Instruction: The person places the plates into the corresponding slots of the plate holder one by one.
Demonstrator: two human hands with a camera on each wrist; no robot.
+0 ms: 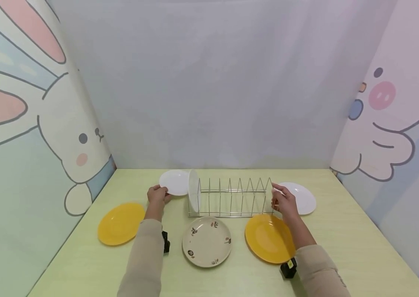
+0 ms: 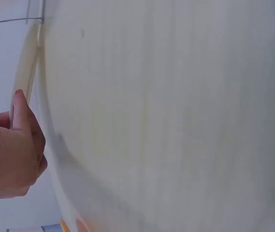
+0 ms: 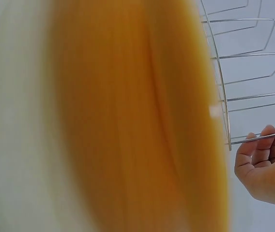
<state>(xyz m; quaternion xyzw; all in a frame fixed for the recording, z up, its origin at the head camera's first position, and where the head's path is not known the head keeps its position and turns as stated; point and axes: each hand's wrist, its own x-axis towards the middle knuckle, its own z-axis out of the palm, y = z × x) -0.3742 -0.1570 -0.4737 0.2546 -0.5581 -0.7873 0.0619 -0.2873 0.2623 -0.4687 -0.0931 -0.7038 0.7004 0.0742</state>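
My left hand (image 1: 158, 194) pinches the near edge of a white plate (image 1: 175, 182) at the back left, thumb on top. In the left wrist view that plate (image 2: 25, 65) appears edge-on between thumb and fingers. Another white plate (image 1: 193, 192) stands upright in the left end of a wire dish rack (image 1: 231, 215). My right hand (image 1: 284, 202) is at the rack's right end. The right wrist view shows its fingers (image 3: 261, 147) curled round the end wire.
A yellow plate (image 1: 121, 224) lies at the left, another yellow plate (image 1: 270, 238) before the rack's right end. Between them lies a beige patterned plate (image 1: 207, 242). A white plate (image 1: 303, 199) rests beyond my right hand. A pale curtain (image 1: 216, 90) closes off the back.
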